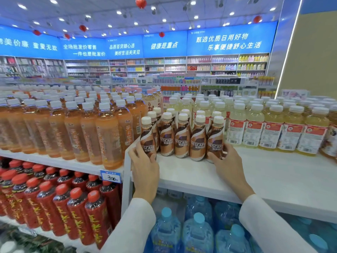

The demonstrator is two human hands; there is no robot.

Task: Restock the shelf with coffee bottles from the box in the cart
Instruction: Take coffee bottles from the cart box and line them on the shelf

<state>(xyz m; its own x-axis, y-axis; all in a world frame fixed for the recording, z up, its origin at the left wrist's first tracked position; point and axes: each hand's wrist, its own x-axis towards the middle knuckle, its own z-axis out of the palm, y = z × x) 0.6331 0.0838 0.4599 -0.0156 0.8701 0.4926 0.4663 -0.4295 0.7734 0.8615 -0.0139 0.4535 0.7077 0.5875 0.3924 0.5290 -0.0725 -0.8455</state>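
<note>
Brown-and-cream coffee bottles [182, 141] stood grouped on the white shelf [264, 172], 5 across the front. The left hand [144, 161] was wrapped round the left-end bottle [146, 136] at 9 o'clock of that row; the right hand [226, 161] gripped the right-end bottle [216, 137] at 3 o'clock. The left-end bottle leaned and sat near the shelf's corner: a hasty shove, I judged, could send it over the edge or knock down its neighbours.

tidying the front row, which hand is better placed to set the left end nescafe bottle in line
Left. The left hand grips that left end Nescafe bottle at the edge of the shelf, so it likely needs no reach. The right hand holds the right end Nescafe bottle, farther off.
</note>
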